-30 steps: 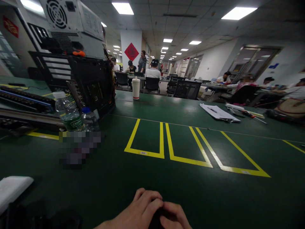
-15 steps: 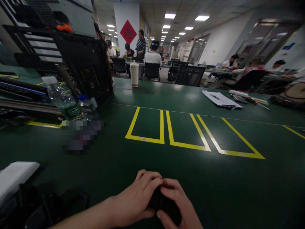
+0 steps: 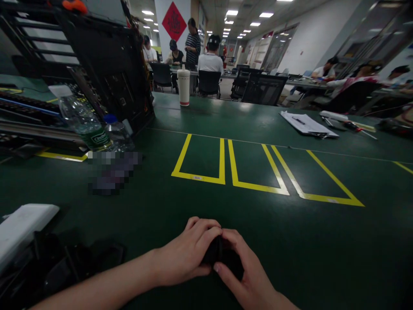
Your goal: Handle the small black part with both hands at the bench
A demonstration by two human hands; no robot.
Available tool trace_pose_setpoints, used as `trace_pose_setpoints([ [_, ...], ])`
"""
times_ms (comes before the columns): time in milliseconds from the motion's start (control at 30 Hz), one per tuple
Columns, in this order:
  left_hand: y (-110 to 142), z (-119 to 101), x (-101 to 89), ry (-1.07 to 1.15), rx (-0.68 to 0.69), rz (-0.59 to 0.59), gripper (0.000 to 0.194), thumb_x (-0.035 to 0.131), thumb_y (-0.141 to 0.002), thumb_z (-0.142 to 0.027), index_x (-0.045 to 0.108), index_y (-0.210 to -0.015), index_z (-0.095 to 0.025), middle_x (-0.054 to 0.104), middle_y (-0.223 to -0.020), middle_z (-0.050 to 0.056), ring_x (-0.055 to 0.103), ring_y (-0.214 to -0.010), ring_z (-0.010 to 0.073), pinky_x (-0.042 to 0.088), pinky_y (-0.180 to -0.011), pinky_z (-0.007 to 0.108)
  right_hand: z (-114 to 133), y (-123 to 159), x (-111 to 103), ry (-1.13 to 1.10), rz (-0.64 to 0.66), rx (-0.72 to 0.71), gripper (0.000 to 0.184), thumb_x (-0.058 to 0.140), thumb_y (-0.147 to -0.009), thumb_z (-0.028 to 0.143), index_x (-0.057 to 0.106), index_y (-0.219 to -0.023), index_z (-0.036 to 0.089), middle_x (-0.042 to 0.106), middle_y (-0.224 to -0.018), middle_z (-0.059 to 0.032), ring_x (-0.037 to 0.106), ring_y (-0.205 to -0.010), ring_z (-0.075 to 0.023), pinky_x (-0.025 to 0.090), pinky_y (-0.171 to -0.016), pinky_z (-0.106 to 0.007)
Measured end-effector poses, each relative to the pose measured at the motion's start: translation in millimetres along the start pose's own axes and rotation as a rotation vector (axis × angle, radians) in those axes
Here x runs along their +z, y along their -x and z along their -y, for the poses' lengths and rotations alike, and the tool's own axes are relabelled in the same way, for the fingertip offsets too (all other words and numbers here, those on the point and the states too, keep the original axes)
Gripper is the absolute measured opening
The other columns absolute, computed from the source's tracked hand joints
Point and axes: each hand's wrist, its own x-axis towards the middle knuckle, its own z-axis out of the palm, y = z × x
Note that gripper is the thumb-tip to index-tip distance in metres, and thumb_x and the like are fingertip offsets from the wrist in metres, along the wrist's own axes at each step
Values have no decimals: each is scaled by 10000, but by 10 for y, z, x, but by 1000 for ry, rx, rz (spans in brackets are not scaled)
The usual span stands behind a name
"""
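A small, rounded black object point(image 3: 213, 253) sits between my two hands, low in the middle of the view. My left hand point(image 3: 189, 249) wraps over it from the left with curled fingers. My right hand point(image 3: 247, 267) grips from the other side, fingertips at the top meeting the left fingers and thumb bent toward the object. Much of the object is covered by fingers, and its exact kind cannot be made out. Beneath is the green tabletop point(image 3: 167, 206).
Yellow tape outlines point(image 3: 206, 178) mark the table ahead. Left stand a black computer case point(image 3: 106, 73), plastic bottles point(image 3: 87, 125), a white object point(image 3: 29, 219) and dark items point(image 3: 58, 267). Further off are a cup point(image 3: 183, 86), a clipboard point(image 3: 306, 124) and a screwdriver point(image 3: 355, 126).
My view has tipped downward, so the scene sits higher and more of both forearms shows. My hands stay around the black object; the right thumb and fingers have spread slightly around it.
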Motion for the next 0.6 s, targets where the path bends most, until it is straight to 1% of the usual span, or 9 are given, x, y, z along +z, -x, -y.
trace_pose_setpoints([
  [67, 6, 13, 7, -12, 8, -5, 709, 604, -680, -92, 185, -1243, -189, 369, -1221, 125, 325, -1137, 242, 241, -944, 418, -11, 9, -2, -2, 0, -23, 402, 505, -735, 96, 407, -1102, 225, 501, -1059, -62, 516, -965, -171, 457, -820, -300],
  [167, 9, 26, 12, -27, 6, -3, 693, 608, -688, -103, 196, -1240, -181, 370, -1223, 125, 324, -1144, 238, 225, -954, 412, -37, 27, 3, 30, -38, -55, 352, 511, -752, 113, 428, -1071, 236, 490, -1082, -66, 502, -1008, -180, 447, -844, -321],
  [367, 7, 24, 3, -35, -6, -4, 652, 610, -703, -129, 217, -1221, -186, 383, -1219, 115, 333, -1145, 238, 237, -941, 410, -39, 43, -3, 79, -71, -146, 344, 524, -735, 103, 441, -1037, 246, 469, -1096, -70, 476, -1050, -199, 436, -859, -357],
  [433, 11, 21, -1, -35, -4, 0, 639, 607, -714, -151, 220, -1221, -191, 383, -1224, 115, 331, -1150, 244, 237, -940, 421, -31, 37, -15, 63, -51, -137, 341, 540, -730, 121, 445, -1035, 240, 458, -1099, -72, 468, -1049, -205, 434, -852, -365],
  [533, 15, 15, -5, -36, -8, 6, 644, 614, -705, -146, 229, -1218, -194, 384, -1227, 108, 335, -1148, 245, 234, -946, 427, -31, 19, -24, 23, -48, -109, 256, 548, -746, 140, 480, -970, 244, 482, -1029, -46, 490, -991, -189, 450, -812, -349],
  [600, 11, 11, -10, -31, -15, 2, 643, 617, -692, -125, 241, -1209, -195, 390, -1218, 98, 345, -1136, 242, 247, -942, 421, -40, 0, -15, -22, -60, -60, 224, 568, -739, 157, 489, -936, 228, 484, -1006, -44, 503, -959, -183, 457, -798, -339],
])
